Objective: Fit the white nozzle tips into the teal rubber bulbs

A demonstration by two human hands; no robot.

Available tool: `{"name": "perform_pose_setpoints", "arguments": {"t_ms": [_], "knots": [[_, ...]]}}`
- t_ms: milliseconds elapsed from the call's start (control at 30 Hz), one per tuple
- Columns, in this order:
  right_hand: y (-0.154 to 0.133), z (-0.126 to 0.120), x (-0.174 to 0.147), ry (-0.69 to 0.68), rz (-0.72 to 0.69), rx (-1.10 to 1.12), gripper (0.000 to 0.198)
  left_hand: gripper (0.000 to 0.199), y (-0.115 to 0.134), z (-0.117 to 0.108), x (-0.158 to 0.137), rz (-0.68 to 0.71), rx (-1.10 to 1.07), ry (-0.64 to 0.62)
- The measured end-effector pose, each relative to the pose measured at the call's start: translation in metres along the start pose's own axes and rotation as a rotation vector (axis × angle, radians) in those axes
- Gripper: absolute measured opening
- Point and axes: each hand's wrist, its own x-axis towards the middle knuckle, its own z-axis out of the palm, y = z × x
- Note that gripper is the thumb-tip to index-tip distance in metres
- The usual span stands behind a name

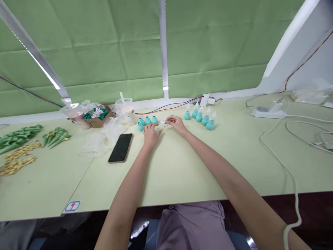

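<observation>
Both of my hands meet around a small translucent white piece (162, 123), partly hidden and too small to make out fully. The fingers of my right hand (177, 124) are pinched together at its right side. Palm down, my left hand (151, 135) rests on the table at its left, fingers bent; whether it grips anything is hidden. Just beyond the left hand stand several small turquoise pots (148, 120) with open tops. Further right, several more turquoise pots (205, 120) carry white flame-shaped bulbs (213, 115), standing upright.
A black phone (120, 148) lies left of my left arm, beside a crumpled plastic bag (100, 139). Two drink cups (128, 113) flank a cardboard box (97, 121). Green cone-like pieces (57, 136) and yellow bits (19, 165) lie far left. A power strip (269, 114) trails white cables right.
</observation>
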Motion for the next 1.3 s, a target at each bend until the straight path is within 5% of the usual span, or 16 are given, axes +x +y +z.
{"name": "perform_pose_setpoints", "arguments": {"t_ms": [133, 300, 367, 533, 633, 1300], "knots": [[0.003, 0.007, 0.0, -0.211, 0.1, 0.254, 0.028, 0.025, 0.007, -0.003, 0.004, 0.016, -0.183, 0.047], [0.003, 0.003, 0.001, -0.268, 0.082, 0.169, 0.027, 0.021, 0.009, -0.005, 0.007, -0.06, -0.366, 0.089], [0.002, -0.003, 0.002, -0.235, 0.013, -0.016, 0.025, 0.021, 0.01, -0.005, 0.008, -0.064, -0.4, 0.106], [0.008, -0.015, -0.001, 0.123, -0.113, -0.654, 0.015, 0.024, 0.011, -0.004, 0.009, -0.105, -0.563, 0.125], [0.014, -0.015, -0.003, 0.083, -0.123, -0.818, 0.015, 0.028, 0.011, -0.003, 0.009, -0.162, -0.677, 0.05], [0.014, -0.012, -0.002, 0.061, -0.117, -0.949, 0.007, 0.033, 0.017, -0.001, 0.003, -0.121, -0.544, -0.144]]}}
